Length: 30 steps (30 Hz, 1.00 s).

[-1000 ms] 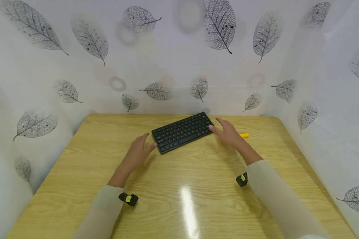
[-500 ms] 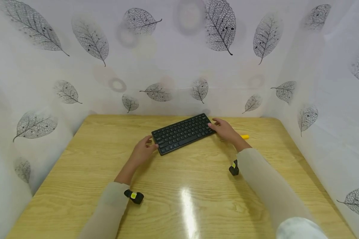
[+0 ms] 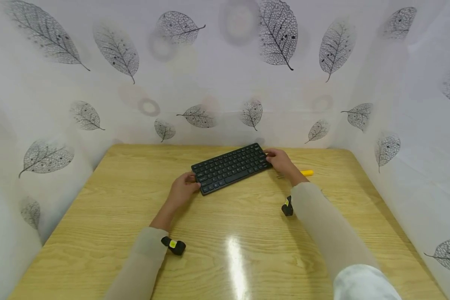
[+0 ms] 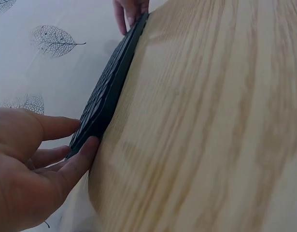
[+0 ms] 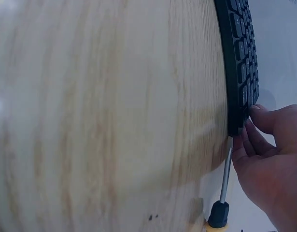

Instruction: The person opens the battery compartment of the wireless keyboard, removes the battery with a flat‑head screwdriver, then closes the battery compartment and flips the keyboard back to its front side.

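A black keyboard (image 3: 230, 168) lies slanted near the back of the wooden table, its right end farther back. At its left end my left hand (image 3: 182, 189) grips the short edge. The left wrist view shows the thumb (image 4: 61, 126) on the key side and a fingertip (image 4: 90, 146) low against the edge. My right hand (image 3: 281, 161) pinches the opposite end. In the right wrist view the thumb (image 5: 264, 118) is on top, with curled fingers (image 5: 252, 142) at or below the edge, partly hidden. Whether the keyboard is slightly raised, I cannot tell.
A screwdriver with a yellow handle (image 3: 306, 173) lies beside the right hand, partly covered by it; its metal shaft (image 5: 226, 176) points towards the keyboard. Leaf-patterned white cloth (image 3: 217, 75) stands behind the table (image 3: 210, 233) and along both sides.
Both hands have moved in to the keyboard's ends and their fingers have closed on it. The keyboard stays in nearly the same place.
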{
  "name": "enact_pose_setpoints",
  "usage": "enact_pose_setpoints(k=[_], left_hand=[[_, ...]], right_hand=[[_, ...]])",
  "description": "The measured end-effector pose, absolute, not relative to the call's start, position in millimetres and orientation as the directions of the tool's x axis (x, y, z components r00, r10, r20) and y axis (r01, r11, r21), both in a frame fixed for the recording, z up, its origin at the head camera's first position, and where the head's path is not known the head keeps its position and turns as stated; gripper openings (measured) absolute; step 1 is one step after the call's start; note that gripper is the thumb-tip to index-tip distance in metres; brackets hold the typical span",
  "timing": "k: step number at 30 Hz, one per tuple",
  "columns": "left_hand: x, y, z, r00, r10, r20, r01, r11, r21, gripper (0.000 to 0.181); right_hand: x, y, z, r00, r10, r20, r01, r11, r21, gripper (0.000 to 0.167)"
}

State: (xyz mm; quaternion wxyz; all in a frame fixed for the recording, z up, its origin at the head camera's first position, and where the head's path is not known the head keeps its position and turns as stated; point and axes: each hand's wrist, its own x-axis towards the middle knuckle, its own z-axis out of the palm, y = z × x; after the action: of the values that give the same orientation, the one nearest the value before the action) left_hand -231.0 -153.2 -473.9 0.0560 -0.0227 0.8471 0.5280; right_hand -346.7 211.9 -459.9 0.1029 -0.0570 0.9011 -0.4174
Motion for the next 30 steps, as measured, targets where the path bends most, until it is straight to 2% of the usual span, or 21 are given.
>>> enact_pose_setpoints(k=[15, 30], left_hand=[[-230.0, -144.0, -478.7, -0.992, -0.057, -0.112, -0.126, 0.413, 0.902, 0.045], [-228.8, -139.8, -475.4, -0.993, -0.063, -0.102, -0.12, 0.451, 0.884, 0.036]], right_hand=[[-349.5, 211.6, -463.0, -0.977, -0.142, -0.156, 0.028, 0.644, -0.764, 0.036], [-347.6, 211.9, -458.6, -0.972, -0.15, -0.18, 0.042, 0.643, -0.764, 0.036]])
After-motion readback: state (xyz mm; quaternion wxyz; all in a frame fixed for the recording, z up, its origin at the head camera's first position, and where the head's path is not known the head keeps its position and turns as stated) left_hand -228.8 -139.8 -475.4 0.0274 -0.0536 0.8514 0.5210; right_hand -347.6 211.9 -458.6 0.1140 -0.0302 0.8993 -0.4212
